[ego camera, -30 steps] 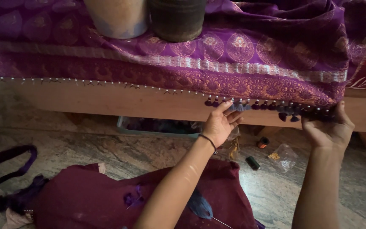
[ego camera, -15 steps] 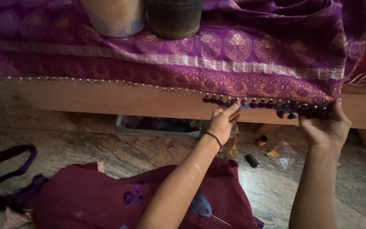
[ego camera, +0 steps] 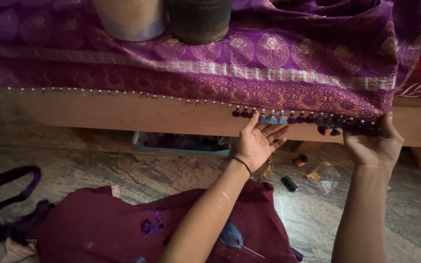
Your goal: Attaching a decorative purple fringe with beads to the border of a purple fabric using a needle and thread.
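Note:
A purple patterned cloth (ego camera: 269,63) with a gold woven border drapes over a wooden ledge. Small maroon and blue tassels (ego camera: 288,118) hang along its lower edge. My left hand (ego camera: 258,142) reaches up under that edge, fingers spread, thumb and fingertips touching the tassels. My right hand (ego camera: 373,143) holds the edge further right, fingers curled under the cloth beside the dark tassels (ego camera: 334,130). A thin dark band circles my left wrist.
A maroon garment (ego camera: 123,229) covers my lap. A needle with thread (ego camera: 249,249) lies on it. Thread spools (ego camera: 289,183) and a small clear bag (ego camera: 323,176) sit on the stone floor. Two round containers (ego camera: 198,19) stand on the cloth. A shallow tray (ego camera: 181,143) sits under the ledge.
Both hands have kept their places at the cloth's edge; my left fingers shifted slightly along the tassels. The view has moved a little.

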